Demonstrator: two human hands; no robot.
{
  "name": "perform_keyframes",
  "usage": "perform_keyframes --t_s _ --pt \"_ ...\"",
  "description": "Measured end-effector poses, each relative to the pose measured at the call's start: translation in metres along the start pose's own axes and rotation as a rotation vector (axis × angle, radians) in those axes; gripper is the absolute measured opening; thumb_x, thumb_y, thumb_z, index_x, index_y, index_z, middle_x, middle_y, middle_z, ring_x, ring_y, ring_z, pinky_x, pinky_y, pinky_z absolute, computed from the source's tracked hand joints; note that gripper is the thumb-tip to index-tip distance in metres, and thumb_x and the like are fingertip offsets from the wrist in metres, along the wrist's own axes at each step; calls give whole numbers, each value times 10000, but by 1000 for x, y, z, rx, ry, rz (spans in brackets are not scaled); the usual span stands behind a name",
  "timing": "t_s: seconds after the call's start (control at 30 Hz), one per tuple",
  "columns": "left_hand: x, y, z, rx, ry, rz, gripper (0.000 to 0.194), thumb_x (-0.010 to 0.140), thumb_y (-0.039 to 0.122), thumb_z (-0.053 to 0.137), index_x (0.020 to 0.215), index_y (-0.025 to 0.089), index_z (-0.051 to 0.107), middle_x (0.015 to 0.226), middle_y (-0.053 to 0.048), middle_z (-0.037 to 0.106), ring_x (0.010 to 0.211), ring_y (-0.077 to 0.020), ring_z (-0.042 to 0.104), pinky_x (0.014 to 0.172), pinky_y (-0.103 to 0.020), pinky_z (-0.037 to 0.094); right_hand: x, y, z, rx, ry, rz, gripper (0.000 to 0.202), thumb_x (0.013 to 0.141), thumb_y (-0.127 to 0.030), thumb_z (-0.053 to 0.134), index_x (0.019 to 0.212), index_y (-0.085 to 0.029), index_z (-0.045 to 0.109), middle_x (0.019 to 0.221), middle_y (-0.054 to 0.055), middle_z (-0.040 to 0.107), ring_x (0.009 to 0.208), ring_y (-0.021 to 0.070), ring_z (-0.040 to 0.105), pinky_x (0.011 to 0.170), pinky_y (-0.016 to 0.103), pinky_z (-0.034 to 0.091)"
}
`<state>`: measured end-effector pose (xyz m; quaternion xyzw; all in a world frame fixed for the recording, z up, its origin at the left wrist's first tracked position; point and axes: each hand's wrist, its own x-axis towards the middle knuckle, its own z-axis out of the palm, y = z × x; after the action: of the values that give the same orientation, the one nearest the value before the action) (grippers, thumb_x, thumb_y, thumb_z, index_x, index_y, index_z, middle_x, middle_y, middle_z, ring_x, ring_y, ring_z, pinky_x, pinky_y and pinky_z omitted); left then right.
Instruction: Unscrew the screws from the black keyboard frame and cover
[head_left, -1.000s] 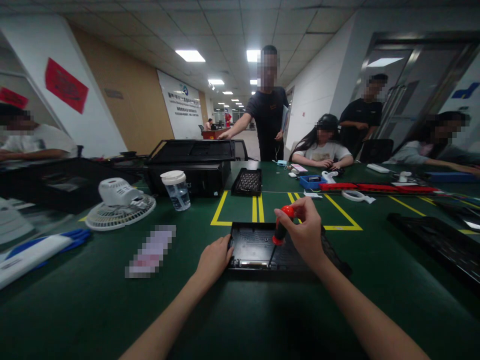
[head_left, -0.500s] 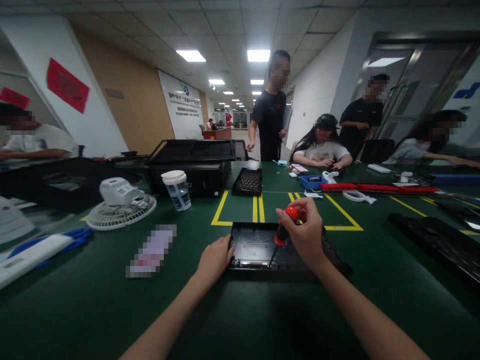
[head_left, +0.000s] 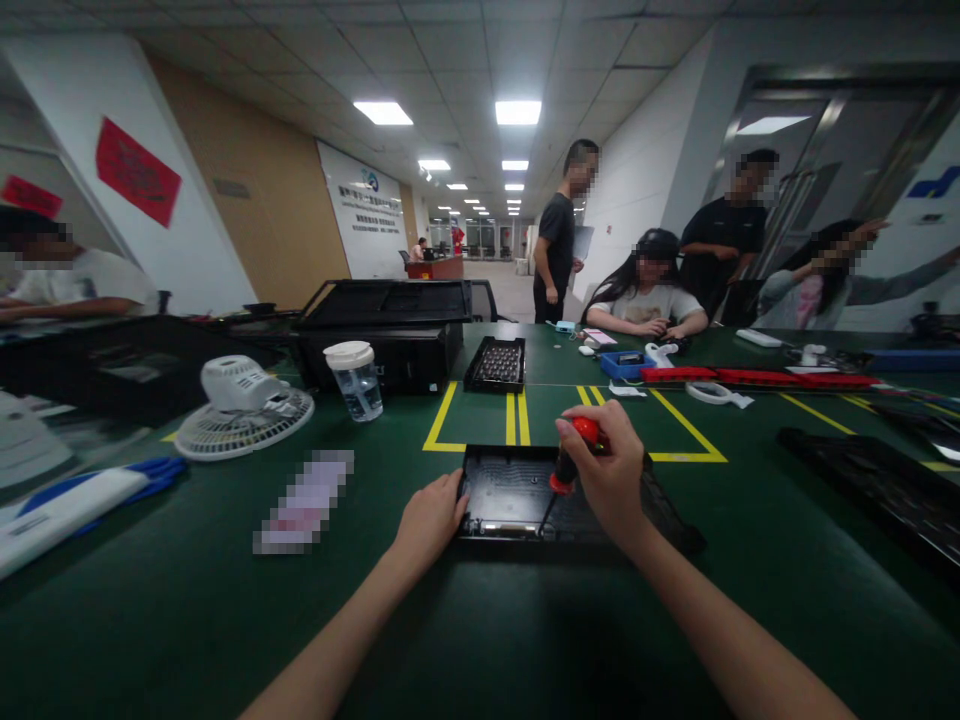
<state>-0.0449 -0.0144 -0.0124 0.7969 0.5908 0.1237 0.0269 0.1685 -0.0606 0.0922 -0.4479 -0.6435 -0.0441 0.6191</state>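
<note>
A shallow black plastic housing [head_left: 510, 490] lies on the green table in front of me, its inner side up. My left hand [head_left: 429, 518] grips its left edge, thumb and fingers pressed on the rim. In my right hand [head_left: 611, 460] is a screwdriver [head_left: 562, 470] with a red and black handle, held between thumb and fingers at the red top. The slightly tilted shaft points down into the housing near its front edge, beside a pale strip [head_left: 510, 528]. I cannot make out a screw at the tip.
On the left are a white fan [head_left: 244, 410], a lidded cup [head_left: 356, 382], a pixelated flat object [head_left: 304, 502] and blue gloves [head_left: 150, 480]. Behind stand a black case [head_left: 382, 360] and a screw tray [head_left: 496, 365]. A black panel [head_left: 870, 490] lies right. Several people are around the table.
My left hand and the housing stay put. My right hand has shifted very slightly on the screwdriver's handle. A standing person has stepped back, and a person at far right has raised an arm.
</note>
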Motion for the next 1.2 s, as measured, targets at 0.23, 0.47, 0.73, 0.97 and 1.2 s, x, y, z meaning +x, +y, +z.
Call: perform_keyframes --t_s 0.23,0.47,0.73,0.97,1.2 --pt "-1 2 -4 -9 -5 1 420 868 339 360 1245 168 428 1142 -102 578 1001 -200 565 837 -290 433 -6 6 3 -9 -21 -92 251 887 -231 335 865 -171 577 742 28 458 709 158 472 644 295 380" --pt "-1 2 -4 -3 -17 -4 422 870 344 361 1252 176 422 1151 -104 574 1017 -192 561 848 -285 425 -3 2 3 86 -106 -51 264 881 -230 326 865 -179 584 826 42 488 801 170 497 724 315 406" --pt "0 0 -1 -5 -18 -4 433 870 348 357 1256 163 423 1148 -110 577 1015 -196 563 845 -291 430 3 9 7 736 -325 382 195 867 -321 397 941 -190 521 951 58 579 800 164 592 679 313 494" --pt "-1 0 -2 -14 -17 -2 422 869 343 363 1249 168 422 1150 -107 577 1033 -193 554 860 -282 418 7 7 7 1065 -430 467 88 837 -278 441 865 -199 467 1068 76 601 891 198 620 804 426 478" --pt "0 -1 0 -13 1 2 424 870 344 360 1250 165 422 1153 -109 575 1040 -202 550 858 -292 423 8 8 3 1091 -501 459 114 812 -269 523 872 -211 445 931 59 659 782 181 647 738 401 497"
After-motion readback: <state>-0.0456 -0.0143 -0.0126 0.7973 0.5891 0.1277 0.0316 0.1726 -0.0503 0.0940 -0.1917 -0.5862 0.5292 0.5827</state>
